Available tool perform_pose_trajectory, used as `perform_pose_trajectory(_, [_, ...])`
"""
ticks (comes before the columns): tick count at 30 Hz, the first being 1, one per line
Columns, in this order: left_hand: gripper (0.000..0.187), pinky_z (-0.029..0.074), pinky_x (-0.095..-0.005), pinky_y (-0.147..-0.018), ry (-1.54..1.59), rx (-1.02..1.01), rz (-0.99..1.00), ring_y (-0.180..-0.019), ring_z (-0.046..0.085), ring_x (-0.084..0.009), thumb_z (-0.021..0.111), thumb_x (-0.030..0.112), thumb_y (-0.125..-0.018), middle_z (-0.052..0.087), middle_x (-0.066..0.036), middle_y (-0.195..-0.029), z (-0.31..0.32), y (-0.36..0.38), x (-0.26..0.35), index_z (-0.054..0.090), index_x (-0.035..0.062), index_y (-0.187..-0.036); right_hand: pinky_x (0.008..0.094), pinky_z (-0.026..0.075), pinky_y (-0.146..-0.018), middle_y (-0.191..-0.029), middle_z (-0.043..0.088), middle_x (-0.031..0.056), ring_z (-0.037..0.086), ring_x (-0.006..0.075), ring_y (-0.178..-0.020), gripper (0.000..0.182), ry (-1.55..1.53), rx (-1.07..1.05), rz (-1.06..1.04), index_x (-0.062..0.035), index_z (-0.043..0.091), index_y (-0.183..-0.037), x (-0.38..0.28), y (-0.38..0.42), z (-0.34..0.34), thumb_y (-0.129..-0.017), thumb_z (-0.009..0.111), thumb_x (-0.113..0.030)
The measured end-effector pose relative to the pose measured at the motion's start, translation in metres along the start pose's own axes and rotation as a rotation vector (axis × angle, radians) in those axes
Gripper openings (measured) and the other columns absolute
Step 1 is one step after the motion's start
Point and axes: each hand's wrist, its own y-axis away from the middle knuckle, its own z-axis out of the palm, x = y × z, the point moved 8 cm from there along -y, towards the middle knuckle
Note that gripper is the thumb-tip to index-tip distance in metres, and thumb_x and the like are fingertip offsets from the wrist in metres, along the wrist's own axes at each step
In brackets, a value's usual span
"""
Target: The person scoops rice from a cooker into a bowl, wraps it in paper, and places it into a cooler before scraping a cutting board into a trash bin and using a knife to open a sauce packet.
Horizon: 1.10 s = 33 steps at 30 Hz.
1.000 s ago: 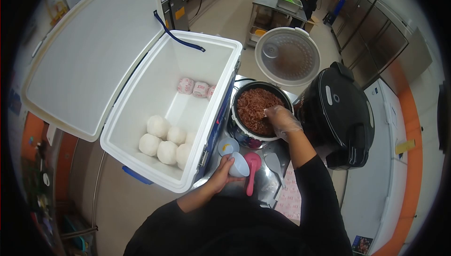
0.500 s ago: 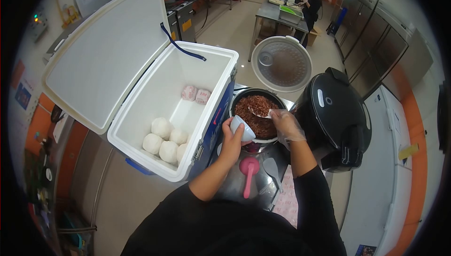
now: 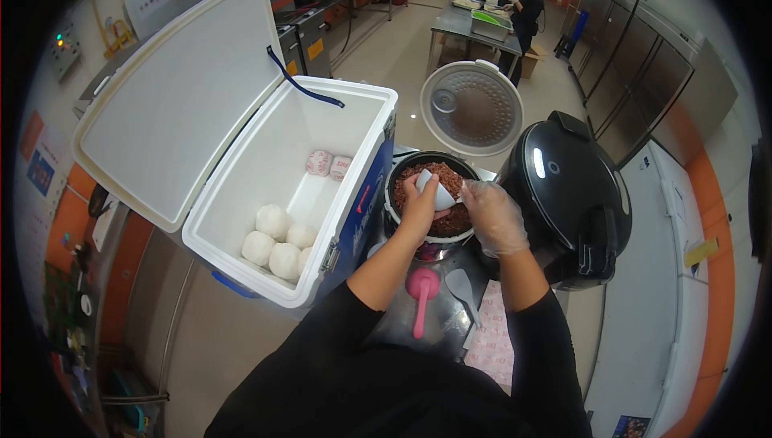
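Cooler lid (image 3: 181,104) stands open at ten o'clock from my rice pot (image 3: 434,253). The cooler (image 3: 277,164) itself fills nine o'clock, with white balls (image 3: 283,261) grouped at its near end and wrapped balls (image 3: 319,163) against its right wall. My bare left hand (image 3: 416,209) reaches in from seven o'clock, clamped on a pale bowl (image 3: 432,189), which I hold tilted above the reddish-brown rice (image 3: 446,171) in the pot. At six o'clock, a pink scoop (image 3: 422,283) lies on the metal desk (image 3: 442,333); a grey-white paddle (image 3: 461,287) lies at five. One o'clock has the round, perforated pot lid (image 3: 473,108). My gloved right hand (image 3: 494,217) comes from four o'clock, fingers pinched on a spoon (image 3: 460,199), mostly hidden; I cannot tell whether it touches the bowl. Printed paper (image 3: 492,333) lies beyond the paddle at five o'clock, and a closed black cooker (image 3: 571,197) stands at three.
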Motion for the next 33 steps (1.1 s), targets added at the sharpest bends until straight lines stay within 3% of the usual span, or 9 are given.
perform_pose_trajectory(2, [0.061,0.06,-0.0439,-0.084,0.049,-0.022,-0.038,-0.114,0.059,-0.029,0.056,0.045,-0.098,0.045,-0.016,-0.135,0.011,-0.004,-0.003,0.027,0.0108,-0.14,0.0417,0.054,-0.056,-0.07,0.065,0.0091,0.07,0.0265,-0.066,0.01,0.48,0.153,-0.239,-0.0078,0.065,-0.086,-0.029,0.002,-0.008,-0.088,0.06,-0.016])
perform_pose_trajectory(5, [0.058,0.06,-0.0455,-0.086,0.213,-0.109,-0.103,-0.114,0.059,-0.0285,0.053,0.045,-0.098,0.047,-0.016,-0.132,0.018,-0.015,-0.021,0.03,0.0105,-0.139,0.0376,0.053,-0.057,-0.068,0.065,0.0062,0.07,0.0249,-0.067,0.008,0.743,0.153,-0.278,-0.0091,0.066,-0.087,-0.059,0.006,-0.011,-0.085,0.061,-0.014])
perform_pose_trajectory(6, [0.055,0.059,-0.047,-0.088,0.329,-0.172,-0.131,-0.114,0.059,-0.028,0.051,0.045,-0.098,0.049,-0.015,-0.129,0.022,-0.018,-0.025,0.033,0.0107,-0.138,0.0358,0.052,-0.058,-0.068,0.064,0.0034,0.07,0.0245,-0.066,0.007,0.65,0.31,-0.415,-0.0106,0.066,-0.088,-0.069,0.014,-0.021,-0.083,0.062,-0.014])
perform_pose_trajectory(11, [0.05,0.056,-0.0504,-0.094,0.521,-0.273,-0.148,-0.118,0.058,-0.0273,0.044,0.045,-0.097,0.053,-0.015,-0.126,0.028,-0.018,-0.025,0.04,0.0118,-0.134,0.0347,0.051,-0.056,-0.071,0.063,0.0032,0.068,0.022,-0.064,0.007,0.7,0.217,-0.35,-0.0118,0.066,-0.088,-0.064,-0.001,-0.036,-0.082,0.063,-0.014])
perform_pose_trajectory(15, [0.051,0.056,-0.049,-0.095,0.479,-0.176,-0.133,-0.119,0.058,-0.0296,0.041,0.045,-0.098,0.055,-0.016,-0.129,0.014,-0.019,-0.018,0.044,0.0079,-0.134,0.0423,0.051,-0.056,-0.067,0.061,0.0091,0.065,0.0297,-0.059,0.008,0.573,0.425,-0.289,-0.0111,0.061,-0.083,-0.051,0.0,-0.062,-0.09,0.059,-0.015])
perform_pose_trajectory(21, [0.05,0.057,-0.0433,-0.089,0.192,-0.045,-0.261,-0.114,0.061,-0.0286,0.041,0.045,-0.1,0.057,-0.016,-0.126,-0.002,-0.008,-0.001,0.046,0.008,-0.133,0.0378,0.057,-0.058,-0.072,0.07,0.0116,0.073,0.0294,-0.07,0.01,0.765,0.029,0.036,-0.0101,0.071,-0.075,-0.014,-0.009,-0.029,-0.081,0.063,-0.014])
perform_pose_trajectory(26, [0.054,0.058,-0.0416,-0.087,0.422,-0.02,-0.064,-0.112,0.059,-0.0273,0.043,0.05,-0.1,0.054,-0.015,-0.126,-0.012,-0.001,0.019,0.044,0.0067,-0.132,0.0438,0.059,-0.074,-0.097,0.075,0.0165,0.074,0.0325,-0.091,0.02,0.535,-0.401,0.295,-0.0055,0.077,-0.095,-0.003,0.002,-0.009,-0.082,0.063,-0.009])
perform_pose_trajectory(30, [0.053,0.057,-0.0448,-0.091,0.462,0.103,0.078,-0.117,0.056,-0.0301,0.041,0.048,-0.102,0.047,-0.017,-0.132,-0.035,0.015,0.032,0.035,0.0062,-0.135,0.0469,0.056,-0.087,-0.108,0.072,0.0211,0.07,0.035,-0.105,0.021,0.552,-0.645,0.158,-0.005,0.076,-0.099,0.005,0.002,0.042,-0.084,0.062,-0.008])
perform_pose_trajectory(33, [0.054,0.056,-0.0464,-0.091,0.428,0.162,0.144,-0.117,0.055,-0.0303,0.041,0.048,-0.102,0.045,-0.017,-0.133,-0.048,0.03,0.03,0.031,0.009,-0.137,0.0475,0.056,-0.089,-0.111,0.071,0.0204,0.069,0.0357,-0.106,0.024,0.327,-0.582,0.247,-0.0054,0.075,-0.105,0.006,-0.001,0.072,-0.085,0.062,-0.009])
